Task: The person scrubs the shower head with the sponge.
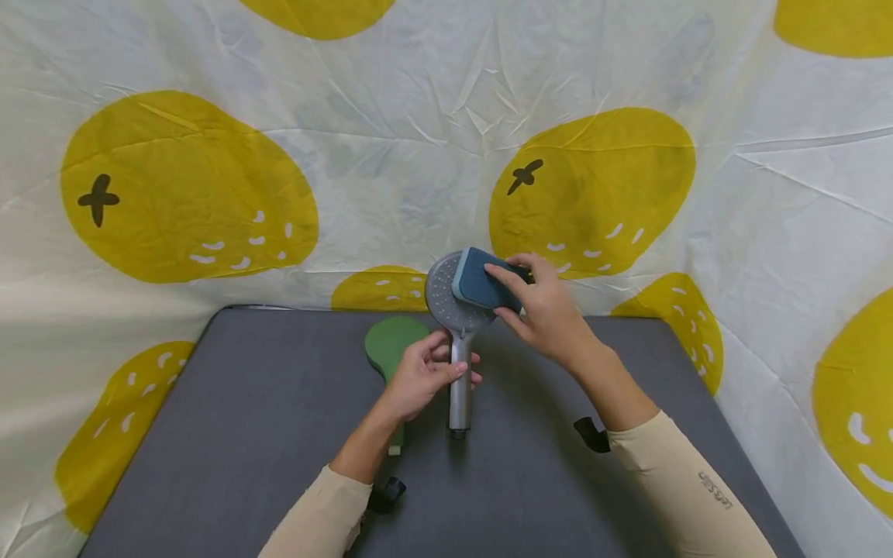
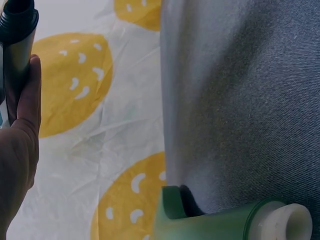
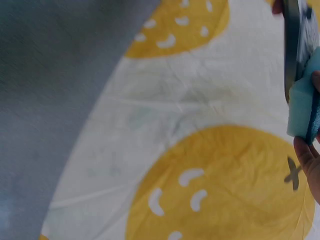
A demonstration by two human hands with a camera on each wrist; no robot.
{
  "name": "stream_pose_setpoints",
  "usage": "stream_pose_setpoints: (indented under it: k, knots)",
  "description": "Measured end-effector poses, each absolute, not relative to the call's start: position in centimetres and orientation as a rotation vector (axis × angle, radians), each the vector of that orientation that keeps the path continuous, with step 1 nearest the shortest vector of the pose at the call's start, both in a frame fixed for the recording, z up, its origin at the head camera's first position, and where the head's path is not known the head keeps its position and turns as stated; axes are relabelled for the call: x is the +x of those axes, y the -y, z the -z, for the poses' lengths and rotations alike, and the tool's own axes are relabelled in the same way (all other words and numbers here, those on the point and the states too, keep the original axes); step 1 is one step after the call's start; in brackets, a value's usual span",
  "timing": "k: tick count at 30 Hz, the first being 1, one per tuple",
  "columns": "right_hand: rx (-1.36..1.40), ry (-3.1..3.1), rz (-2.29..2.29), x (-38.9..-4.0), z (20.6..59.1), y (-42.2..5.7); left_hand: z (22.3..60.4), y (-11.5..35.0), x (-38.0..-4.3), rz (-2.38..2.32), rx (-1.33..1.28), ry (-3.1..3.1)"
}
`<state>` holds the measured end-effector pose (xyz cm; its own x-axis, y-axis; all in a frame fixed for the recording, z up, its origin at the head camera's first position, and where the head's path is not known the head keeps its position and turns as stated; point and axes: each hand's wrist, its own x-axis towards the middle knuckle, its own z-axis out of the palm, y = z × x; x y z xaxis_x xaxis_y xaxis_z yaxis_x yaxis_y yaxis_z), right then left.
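My left hand [image 1: 420, 376] grips the handle of a grey shower head [image 1: 460, 387], holding it upright above the table with its nozzle face toward me. In the left wrist view the handle's threaded end [image 2: 19, 22] shows at the upper left beside my thumb. My right hand [image 1: 547, 310] pinches a sponge [image 1: 488, 280] with a dark blue side and a light blue side. The light side lies against the right part of the nozzle face. At the right edge of the right wrist view, the sponge [image 3: 302, 107] meets the shower head's face.
A green shower head [image 1: 394, 341] with a pale threaded end lies on the grey table [image 1: 279, 434], left of and behind my left hand. White cloth with yellow fruit prints [image 1: 405, 178] hangs behind and beside the table. Black straps [image 1: 591, 434] show near both wrists.
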<state>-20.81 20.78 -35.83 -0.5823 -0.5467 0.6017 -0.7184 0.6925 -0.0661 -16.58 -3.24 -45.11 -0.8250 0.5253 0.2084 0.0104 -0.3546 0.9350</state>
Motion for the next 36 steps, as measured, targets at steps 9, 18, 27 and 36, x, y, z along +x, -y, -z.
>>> stream_pose_setpoints:
  k: [9,18,27,36]
  knots:
    - [1.049,2.365,-0.437,-17.5,39.7,-20.0,45.6,3.4,-16.5,-2.228,0.682,-1.576]
    - [1.113,2.337,-0.342,-17.1,39.0,-19.0,45.5,3.3,-16.3,-2.222,0.649,-1.605]
    - [1.085,2.358,-0.246,-19.4,36.5,-17.8,45.4,2.8,-15.9,-2.188,0.618,-1.597]
    - [1.015,2.304,-0.348,-22.7,33.8,-17.7,45.1,2.4,-15.8,-2.223,0.653,-1.587]
